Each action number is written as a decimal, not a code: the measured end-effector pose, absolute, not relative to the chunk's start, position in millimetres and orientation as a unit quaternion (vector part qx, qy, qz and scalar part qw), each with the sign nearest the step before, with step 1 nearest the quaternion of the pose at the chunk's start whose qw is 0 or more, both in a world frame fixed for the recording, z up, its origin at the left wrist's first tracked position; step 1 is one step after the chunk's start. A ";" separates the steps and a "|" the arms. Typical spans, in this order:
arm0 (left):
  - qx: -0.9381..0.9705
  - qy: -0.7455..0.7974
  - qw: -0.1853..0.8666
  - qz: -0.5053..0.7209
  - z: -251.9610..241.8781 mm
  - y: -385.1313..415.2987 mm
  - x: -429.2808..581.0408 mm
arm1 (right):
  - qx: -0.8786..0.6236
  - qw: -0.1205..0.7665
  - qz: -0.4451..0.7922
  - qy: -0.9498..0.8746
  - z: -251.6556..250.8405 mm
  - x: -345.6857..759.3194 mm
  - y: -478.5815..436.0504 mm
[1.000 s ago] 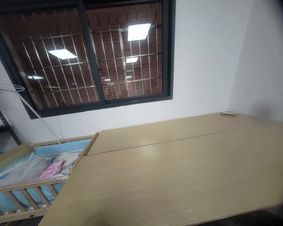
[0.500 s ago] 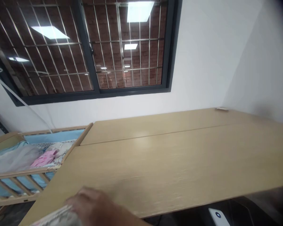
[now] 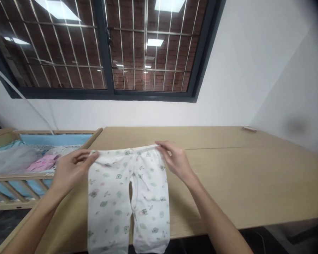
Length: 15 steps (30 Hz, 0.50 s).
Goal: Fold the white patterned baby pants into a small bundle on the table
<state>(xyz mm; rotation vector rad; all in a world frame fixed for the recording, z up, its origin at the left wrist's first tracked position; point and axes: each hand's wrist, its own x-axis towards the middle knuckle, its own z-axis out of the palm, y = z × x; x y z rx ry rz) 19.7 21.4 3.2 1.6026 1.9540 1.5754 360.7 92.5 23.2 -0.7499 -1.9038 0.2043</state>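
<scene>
White printed baby trousers (image 3: 127, 197) held up by the waistband (image 3: 124, 152), legs hanging across the near edge of the wooden table (image 3: 241, 176), left hand (image 3: 74, 169) with fingers clamped on the waistband's left end, right hand (image 3: 176, 160) with fingers clamped on its right end, wooden crib (image 3: 16, 175) beyond the table's left edge.

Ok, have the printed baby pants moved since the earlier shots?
Yes: against the wooden table, the pants have gone from its near edge to hanging spread open over its top.
</scene>
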 end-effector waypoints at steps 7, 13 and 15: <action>0.654 0.620 0.136 0.412 -53.5 133.4 43.8 | -0.438 0.368 0.201 -0.795 -16.9 385.8 193.3; 0.661 0.667 0.135 0.317 -119.4 193.1 55.8 | -0.502 0.275 0.206 -0.793 -92.1 380.5 257.4; 0.651 0.687 0.127 0.296 -133.5 206.1 59.3 | -0.517 0.279 0.198 -0.785 -110.4 379.0 270.8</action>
